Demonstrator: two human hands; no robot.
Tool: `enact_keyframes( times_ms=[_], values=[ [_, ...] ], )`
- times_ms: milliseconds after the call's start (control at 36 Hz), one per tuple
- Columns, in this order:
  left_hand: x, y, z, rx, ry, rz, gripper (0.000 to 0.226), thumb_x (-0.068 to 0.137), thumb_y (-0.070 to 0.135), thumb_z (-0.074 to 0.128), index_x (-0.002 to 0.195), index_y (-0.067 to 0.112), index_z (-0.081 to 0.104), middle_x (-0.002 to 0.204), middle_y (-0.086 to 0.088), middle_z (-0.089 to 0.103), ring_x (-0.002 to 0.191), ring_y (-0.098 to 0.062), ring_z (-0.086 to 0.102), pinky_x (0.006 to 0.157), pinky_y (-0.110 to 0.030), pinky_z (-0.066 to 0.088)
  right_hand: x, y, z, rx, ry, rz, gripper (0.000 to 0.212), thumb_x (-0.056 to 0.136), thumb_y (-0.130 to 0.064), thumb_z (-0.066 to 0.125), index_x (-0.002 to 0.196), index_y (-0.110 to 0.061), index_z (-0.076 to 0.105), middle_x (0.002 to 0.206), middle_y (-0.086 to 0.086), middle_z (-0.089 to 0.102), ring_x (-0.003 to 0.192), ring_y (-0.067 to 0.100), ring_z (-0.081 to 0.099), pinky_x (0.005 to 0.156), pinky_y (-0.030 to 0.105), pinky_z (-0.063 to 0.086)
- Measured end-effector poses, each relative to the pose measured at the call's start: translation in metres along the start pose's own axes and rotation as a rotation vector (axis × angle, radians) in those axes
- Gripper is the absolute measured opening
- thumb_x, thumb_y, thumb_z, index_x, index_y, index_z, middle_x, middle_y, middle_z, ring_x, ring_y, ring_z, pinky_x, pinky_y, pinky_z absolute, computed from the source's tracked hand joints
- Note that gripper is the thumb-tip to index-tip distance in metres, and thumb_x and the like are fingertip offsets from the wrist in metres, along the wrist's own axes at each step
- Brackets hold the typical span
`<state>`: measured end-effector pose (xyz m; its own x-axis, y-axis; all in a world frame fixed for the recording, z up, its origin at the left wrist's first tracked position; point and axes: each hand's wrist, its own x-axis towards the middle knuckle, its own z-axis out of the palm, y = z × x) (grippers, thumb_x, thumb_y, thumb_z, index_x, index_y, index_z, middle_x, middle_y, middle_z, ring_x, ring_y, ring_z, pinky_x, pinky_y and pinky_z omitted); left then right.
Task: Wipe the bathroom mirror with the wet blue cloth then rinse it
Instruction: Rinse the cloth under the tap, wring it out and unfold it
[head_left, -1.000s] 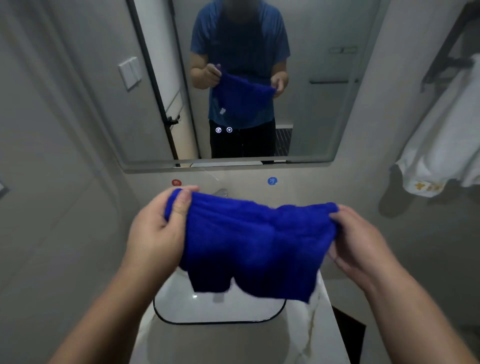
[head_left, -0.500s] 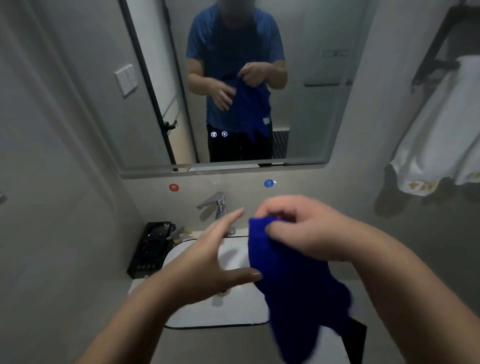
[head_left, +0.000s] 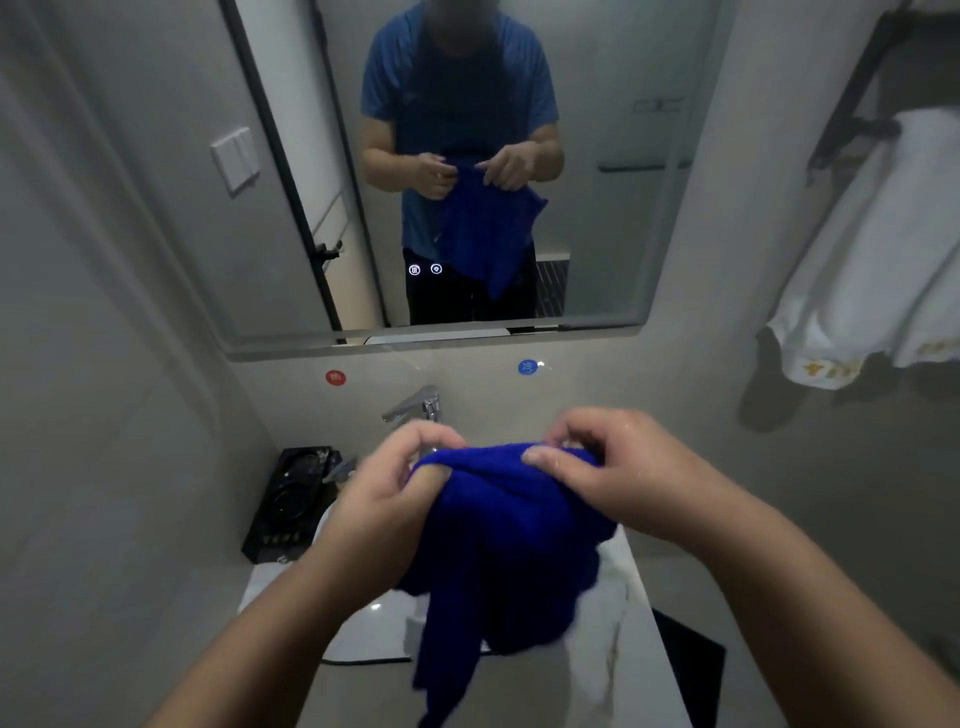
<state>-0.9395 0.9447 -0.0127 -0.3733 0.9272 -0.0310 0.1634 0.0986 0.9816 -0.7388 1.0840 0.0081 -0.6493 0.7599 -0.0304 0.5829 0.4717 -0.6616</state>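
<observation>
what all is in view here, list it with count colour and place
cloth: 1, deep blue, hanging over the basin from both hands
mirror: 1, silvery, on the wall above the tap
tap: 1, chrome, behind the cloth
basin: 1, white, under the cloth
round stickers: 2, red at left and blue at right, on the wall below the mirror
tray: 1, black, left of the basin
towel: 1, white with yellow trim, hanging far right
left hand: 1, grip on the cloth's top edge
right hand: 1, grip on the cloth's top edge
</observation>
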Motion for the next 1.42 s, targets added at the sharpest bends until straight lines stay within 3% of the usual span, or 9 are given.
enact_keyframes(
  times_ms=[361,528,667,694,806,917,1139,1306,1417],
  values=[
    [0.009,0.060,0.000,0.385,0.254,0.218,0.030,0.097,0.014,0.051,0.106,0.042,0.057,0.053,0.009,0.050,0.047,-0.008,0.042,0.048,-0.022,0.036,-0.001,0.048,0.084,0.227,-0.083,-0.068,0.018,0.101,-0.022,0.069,0.083,-0.020,0.066,0.081,-0.017,0.067,0.073,0.002,0.060,0.066,0.014,0.044],
    [0.021,0.051,-0.032,0.424,0.452,0.259,0.024,0.098,0.016,0.057,0.103,0.037,0.064,0.085,0.007,0.072,0.071,-0.016,0.062,0.067,-0.032,0.050,-0.006,0.069,0.060,0.114,-0.170,-0.012,0.011,0.100,-0.019,0.066,0.091,-0.023,0.072,0.085,-0.007,0.071,0.079,0.015,0.065,0.083,0.043,0.056],
    [0.035,0.031,-0.065,0.477,0.455,0.248,0.026,0.100,0.016,0.063,0.099,0.039,0.076,0.096,0.028,0.076,0.093,0.002,0.070,0.081,-0.029,0.055,-0.011,0.077,0.019,0.670,-0.043,0.043,0.016,0.096,-0.011,0.076,0.086,-0.023,0.083,0.081,0.008,0.079,0.076,0.018,0.075,0.074,0.026,0.057],
    [0.039,0.023,-0.073,0.503,0.444,0.214,0.025,0.100,0.017,0.064,0.100,0.039,0.077,0.096,0.026,0.077,0.094,0.001,0.071,0.081,-0.031,0.055,-0.011,0.077,0.010,0.826,-0.029,0.045,0.002,0.087,-0.017,0.083,0.088,-0.019,0.084,0.081,0.011,0.078,0.076,0.021,0.074,0.072,0.025,0.058],
    [0.048,-0.010,-0.092,0.614,0.150,0.036,0.025,0.100,0.023,0.071,0.093,0.046,0.079,0.087,0.015,0.080,0.087,-0.009,0.075,0.077,-0.030,0.058,-0.007,0.081,-0.014,1.086,-0.080,0.012,0.073,0.055,-0.042,0.106,0.099,0.006,0.075,0.099,0.035,0.068,0.090,0.040,0.071,0.082,0.042,0.063],
    [0.049,-0.035,-0.092,0.455,-0.219,-0.290,0.016,0.102,0.037,0.071,0.096,0.030,0.084,0.083,-0.007,0.080,0.070,-0.026,0.069,0.066,-0.031,0.054,-0.009,0.063,-0.026,1.197,-0.265,0.079,0.049,0.063,-0.025,0.100,0.100,0.003,0.082,0.094,0.029,0.075,0.080,0.034,0.077,0.073,0.036,0.066],
    [0.049,-0.078,-0.071,-0.344,-0.241,-0.638,0.065,0.085,0.019,0.085,0.136,-0.013,0.059,0.134,-0.033,0.059,0.116,-0.039,0.058,0.103,-0.039,0.042,0.025,0.056,0.006,1.059,0.429,0.561,0.017,0.091,-0.028,0.068,0.078,-0.018,0.065,0.074,0.010,0.058,0.068,0.024,0.056,0.073,0.040,0.044],
    [0.051,-0.068,-0.025,-0.487,-0.199,-0.710,0.047,0.061,0.021,0.086,0.103,0.005,0.073,0.100,-0.024,0.069,0.084,-0.033,0.066,0.073,-0.037,0.049,0.023,0.022,0.029,0.212,0.522,0.286,0.042,0.103,-0.029,0.060,0.069,-0.007,0.048,0.060,0.002,0.044,0.059,0.024,0.042,0.055,0.036,0.034],
    [0.052,-0.067,-0.010,-0.493,-0.129,-0.651,0.053,0.086,0.025,0.078,0.129,-0.004,0.065,0.118,-0.033,0.061,0.103,-0.038,0.057,0.082,-0.043,0.046,0.009,-0.003,0.065,-0.016,0.455,-0.015,0.027,0.097,-0.034,0.066,0.077,-0.018,0.056,0.062,-0.010,0.051,0.060,0.011,0.052,0.058,0.021,0.037]
  ],
)
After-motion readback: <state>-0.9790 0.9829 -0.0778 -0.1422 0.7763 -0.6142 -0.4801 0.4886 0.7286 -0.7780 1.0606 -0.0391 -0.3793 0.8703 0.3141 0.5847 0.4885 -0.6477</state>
